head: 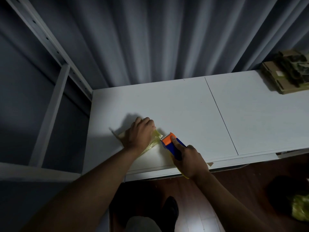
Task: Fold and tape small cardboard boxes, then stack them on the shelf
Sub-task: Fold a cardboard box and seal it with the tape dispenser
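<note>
A small cardboard box [119, 135] lies on the white table [184, 104], mostly hidden under my left hand [140, 134], whose fingers curl over its top and hold it down. A strip of yellowish clear tape [154, 137] runs from the box to an orange and blue tape dispenser [172, 143]. My right hand [189, 160] grips the dispenser's handle, with the forefinger laid along its top and the toothed blade pointing at the box.
A stack of flat cardboard [287, 73] sits at the table's far right corner. A grey metal shelf frame [55, 77] stands to the left. Grey curtains hang behind the table. On the dark floor at lower right lies a yellow-green bundle [299, 208].
</note>
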